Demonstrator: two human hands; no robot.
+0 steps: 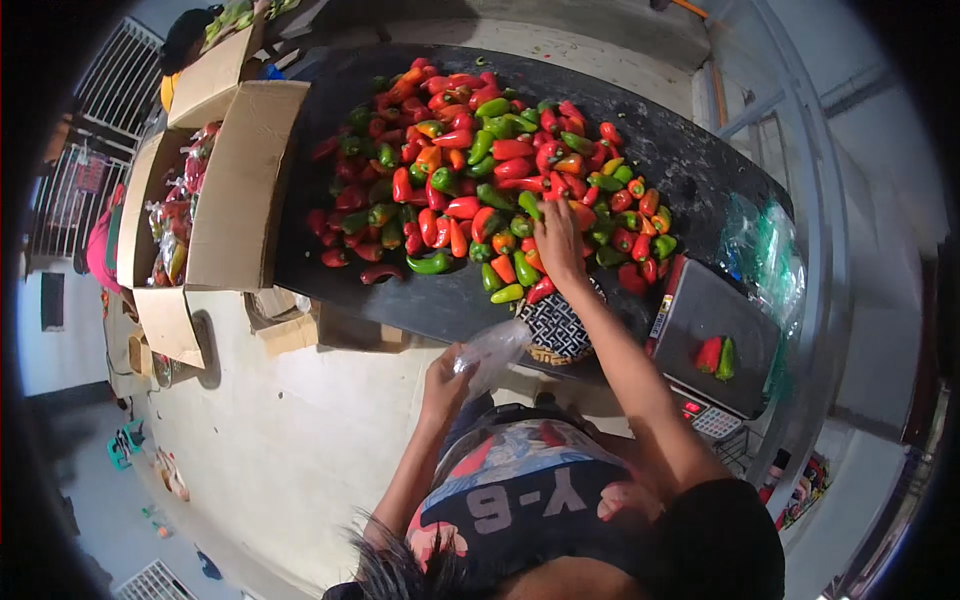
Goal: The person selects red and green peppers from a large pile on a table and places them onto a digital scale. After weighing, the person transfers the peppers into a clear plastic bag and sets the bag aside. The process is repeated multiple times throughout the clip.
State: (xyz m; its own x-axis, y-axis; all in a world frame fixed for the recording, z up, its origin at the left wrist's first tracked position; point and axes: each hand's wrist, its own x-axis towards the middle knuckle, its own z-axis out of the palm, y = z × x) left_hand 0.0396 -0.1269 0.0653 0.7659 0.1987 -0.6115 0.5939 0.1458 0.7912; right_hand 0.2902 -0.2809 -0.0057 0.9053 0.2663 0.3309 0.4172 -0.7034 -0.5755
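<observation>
My left hand [444, 382] grips a clear plastic bag [495, 354] near the table's front edge. Over the near side of a wide heap of red, green and orange peppers [457, 142], my right hand [559, 244] reaches in with its fingers at a green pepper [529, 204]; whether they close on it I cannot tell. Beneath my right forearm sits a black-and-white patterned pad [559, 326] with a woven rim. To the right, a digital scale [686, 322] carries a red pepper [707, 354] and a green pepper [725, 360] side by side on its plate.
On the left stands an open cardboard box [240, 180] holding bagged peppers [178, 217]. Clear and green plastic bags [772, 255] lie behind the scale at the black table's [675, 142] right end. Another person [105, 240] is partly visible beyond the box.
</observation>
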